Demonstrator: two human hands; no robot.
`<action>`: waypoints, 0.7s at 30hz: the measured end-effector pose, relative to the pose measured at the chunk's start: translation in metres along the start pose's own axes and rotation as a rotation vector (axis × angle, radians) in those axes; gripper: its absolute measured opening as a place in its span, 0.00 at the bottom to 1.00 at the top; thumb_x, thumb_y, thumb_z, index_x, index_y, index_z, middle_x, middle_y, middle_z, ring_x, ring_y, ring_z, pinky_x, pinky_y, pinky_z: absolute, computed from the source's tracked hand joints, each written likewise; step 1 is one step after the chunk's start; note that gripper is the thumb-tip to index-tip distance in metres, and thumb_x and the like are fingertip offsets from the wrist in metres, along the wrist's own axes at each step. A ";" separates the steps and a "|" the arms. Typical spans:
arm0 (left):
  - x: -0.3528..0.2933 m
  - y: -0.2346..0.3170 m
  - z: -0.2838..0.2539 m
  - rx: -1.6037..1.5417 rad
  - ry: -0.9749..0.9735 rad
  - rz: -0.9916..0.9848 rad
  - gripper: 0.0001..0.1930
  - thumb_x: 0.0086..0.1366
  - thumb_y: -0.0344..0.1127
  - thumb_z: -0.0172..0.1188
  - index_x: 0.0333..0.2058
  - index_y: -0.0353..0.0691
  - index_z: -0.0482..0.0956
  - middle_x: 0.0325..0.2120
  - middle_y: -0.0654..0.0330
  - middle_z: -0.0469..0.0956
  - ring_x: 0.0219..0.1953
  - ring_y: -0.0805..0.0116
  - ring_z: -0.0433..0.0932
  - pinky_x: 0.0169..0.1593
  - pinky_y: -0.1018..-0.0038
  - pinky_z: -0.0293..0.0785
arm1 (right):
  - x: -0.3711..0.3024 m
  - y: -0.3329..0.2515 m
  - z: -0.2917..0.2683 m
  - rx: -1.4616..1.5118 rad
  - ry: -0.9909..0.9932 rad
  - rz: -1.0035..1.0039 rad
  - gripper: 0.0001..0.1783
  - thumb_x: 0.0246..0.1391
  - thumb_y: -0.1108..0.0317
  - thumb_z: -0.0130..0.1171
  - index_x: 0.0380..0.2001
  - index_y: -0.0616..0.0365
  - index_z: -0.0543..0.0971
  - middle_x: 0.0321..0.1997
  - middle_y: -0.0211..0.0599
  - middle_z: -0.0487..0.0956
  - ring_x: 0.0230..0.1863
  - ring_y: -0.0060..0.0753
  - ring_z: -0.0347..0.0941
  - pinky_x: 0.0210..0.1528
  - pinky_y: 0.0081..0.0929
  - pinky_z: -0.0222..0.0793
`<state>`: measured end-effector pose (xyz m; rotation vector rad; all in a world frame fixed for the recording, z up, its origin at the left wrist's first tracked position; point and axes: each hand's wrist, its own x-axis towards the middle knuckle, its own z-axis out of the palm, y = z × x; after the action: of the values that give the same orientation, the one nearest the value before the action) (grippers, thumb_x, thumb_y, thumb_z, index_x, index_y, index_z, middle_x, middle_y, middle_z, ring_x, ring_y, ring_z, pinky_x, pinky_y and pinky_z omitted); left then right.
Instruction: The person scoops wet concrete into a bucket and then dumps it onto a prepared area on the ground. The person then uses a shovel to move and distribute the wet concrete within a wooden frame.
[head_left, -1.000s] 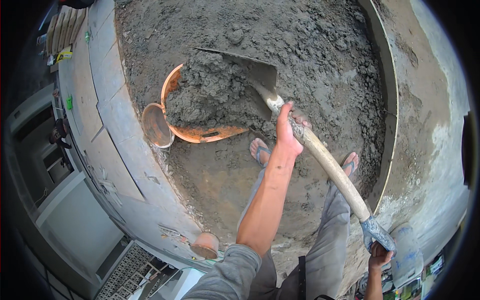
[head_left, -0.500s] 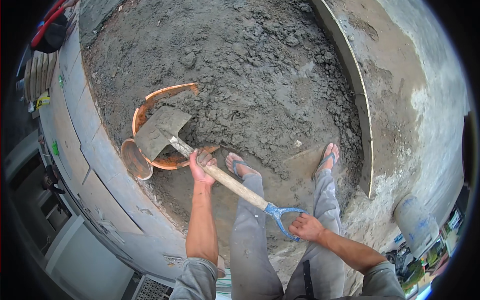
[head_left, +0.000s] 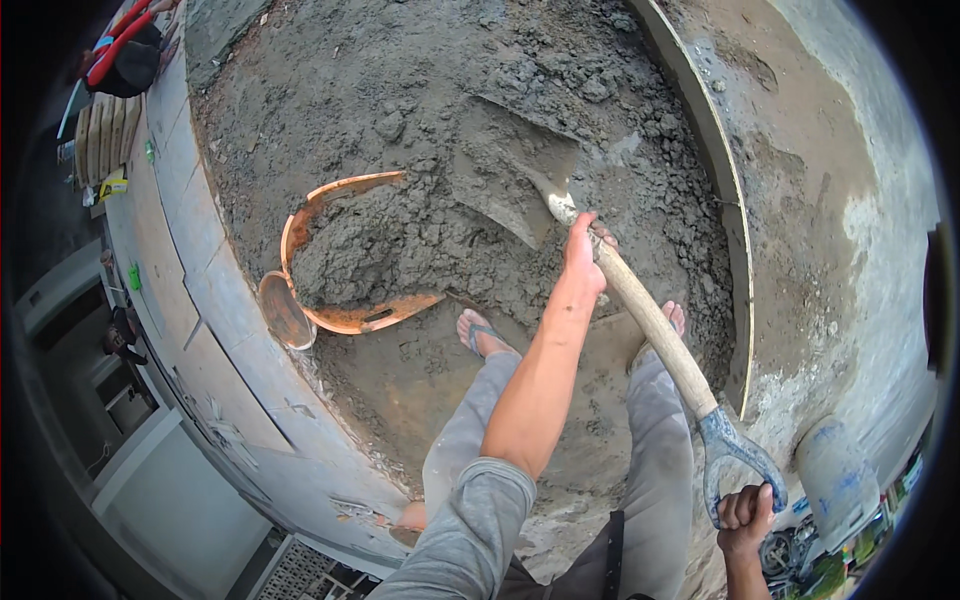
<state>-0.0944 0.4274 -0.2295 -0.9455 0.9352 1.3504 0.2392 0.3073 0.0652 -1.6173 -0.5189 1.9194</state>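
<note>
A shovel (head_left: pixel 655 318) with a wooden shaft and a blue D-shaped handle is in both of my hands. My left hand (head_left: pixel 586 258) is wrapped round the shaft just above the blade. At the lower right, my right hand (head_left: pixel 745 518) grips the blue handle. The grey, mortar-smeared blade (head_left: pixel 515 168) lies over the wet mortar (head_left: pixel 440 90); how deep its edge sits, I cannot tell. To its left an orange tub (head_left: pixel 292 235), cut open on one side, lies with a heap of mortar inside.
A small round orange container (head_left: pixel 284 308) touches the tub. A long board (head_left: pixel 728 205) borders the mortar on the right, and grey slabs (head_left: pixel 228 315) on the left. My sandalled feet (head_left: pixel 482 333) stand at the near edge. A pale, blue-stained cylinder (head_left: pixel 838 483) is at lower right.
The shovel blade has moved from over the orange tub to the right, onto the mortar. Mortar now shows heaped inside the tub. Both hands have shifted right with the shovel.
</note>
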 end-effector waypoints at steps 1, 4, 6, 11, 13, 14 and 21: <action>0.017 0.010 -0.001 0.013 -0.015 -0.003 0.09 0.57 0.35 0.55 0.23 0.48 0.64 0.13 0.68 0.64 0.14 0.75 0.64 0.18 0.78 0.67 | 0.011 0.000 0.014 0.047 0.002 0.009 0.29 0.62 0.49 0.43 0.09 0.45 0.54 0.06 0.19 0.48 0.06 0.17 0.44 0.10 0.20 0.43; 0.043 0.070 -0.010 0.061 -0.053 0.147 0.07 0.58 0.34 0.54 0.25 0.45 0.65 0.15 0.66 0.66 0.15 0.73 0.65 0.18 0.79 0.68 | 0.052 0.022 0.071 0.031 0.038 0.014 0.29 0.63 0.50 0.41 0.08 0.44 0.52 0.05 0.20 0.48 0.05 0.16 0.44 0.10 0.19 0.43; 0.056 0.126 -0.009 0.125 -0.016 0.259 0.07 0.59 0.34 0.54 0.28 0.44 0.65 0.17 0.64 0.67 0.16 0.72 0.67 0.19 0.78 0.70 | 0.079 0.040 0.133 0.047 0.050 0.086 0.29 0.62 0.47 0.42 0.09 0.45 0.54 0.06 0.19 0.48 0.05 0.16 0.43 0.10 0.18 0.43; 0.084 0.283 -0.047 0.419 0.099 0.368 0.10 0.63 0.36 0.51 0.26 0.43 0.62 0.16 0.65 0.64 0.14 0.73 0.63 0.17 0.78 0.67 | 0.171 0.154 0.281 0.242 0.217 0.186 0.27 0.59 0.50 0.49 0.10 0.46 0.56 0.06 0.20 0.51 0.06 0.17 0.46 0.13 0.20 0.50; 0.081 0.324 -0.048 0.527 0.169 0.467 0.10 0.63 0.36 0.51 0.25 0.44 0.62 0.16 0.65 0.63 0.14 0.73 0.63 0.17 0.78 0.67 | 0.187 0.182 0.296 0.367 0.152 0.182 0.28 0.59 0.49 0.49 0.10 0.46 0.55 0.06 0.20 0.51 0.07 0.18 0.47 0.14 0.21 0.51; 0.073 0.323 -0.052 0.534 0.186 0.455 0.10 0.63 0.36 0.51 0.25 0.44 0.62 0.16 0.65 0.63 0.14 0.73 0.63 0.17 0.78 0.67 | 0.187 0.195 0.293 0.443 0.098 0.200 0.28 0.58 0.49 0.50 0.10 0.46 0.55 0.06 0.20 0.51 0.07 0.18 0.47 0.14 0.22 0.52; -0.037 0.269 -0.036 0.406 0.031 0.487 0.11 0.63 0.37 0.52 0.23 0.46 0.62 0.15 0.68 0.62 0.17 0.76 0.63 0.21 0.79 0.68 | 0.141 0.194 0.222 0.376 -0.060 0.127 0.31 0.57 0.45 0.48 0.07 0.47 0.54 0.06 0.21 0.50 0.07 0.20 0.47 0.15 0.23 0.52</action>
<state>-0.3637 0.3813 -0.2102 -0.4396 1.4617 1.4650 -0.0266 0.2649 -0.1195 -1.3786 -0.0688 2.0171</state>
